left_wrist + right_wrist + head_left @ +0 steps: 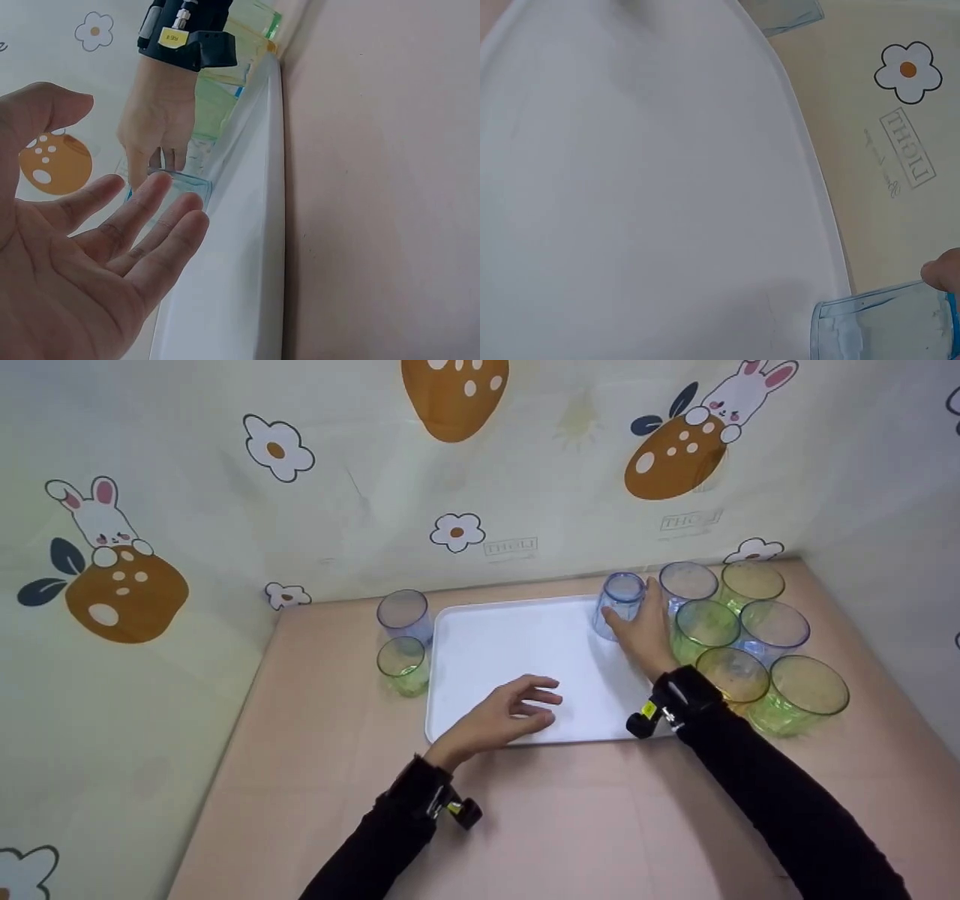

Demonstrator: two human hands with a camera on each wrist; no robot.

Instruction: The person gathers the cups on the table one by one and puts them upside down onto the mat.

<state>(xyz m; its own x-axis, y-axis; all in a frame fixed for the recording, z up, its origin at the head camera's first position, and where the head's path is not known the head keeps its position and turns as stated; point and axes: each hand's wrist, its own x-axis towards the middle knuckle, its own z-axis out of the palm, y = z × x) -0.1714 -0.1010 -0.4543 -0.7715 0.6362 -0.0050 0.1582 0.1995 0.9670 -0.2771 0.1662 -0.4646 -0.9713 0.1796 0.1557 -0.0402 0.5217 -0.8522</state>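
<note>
A white rectangular tray (495,652) lies on the table. On its far right corner is a clear blue glass (616,607), narrower end up, gripped by my right hand (646,634) between thumb and fingers. The right wrist view shows only a fingertip at the glass (885,326), at the lower right edge. My left hand (499,716) hovers above the tray's near part, fingers spread and slightly bent, holding nothing. Its palm (67,292) fills the lower left of the left wrist view.
Right of the tray stand several blue, green and yellow glasses, mouths up, including a near green glass (799,697). A blue glass (405,615) and a green glass (405,667) stand along the tray's left edge. A patterned wall (360,525) rises behind the table (337,750).
</note>
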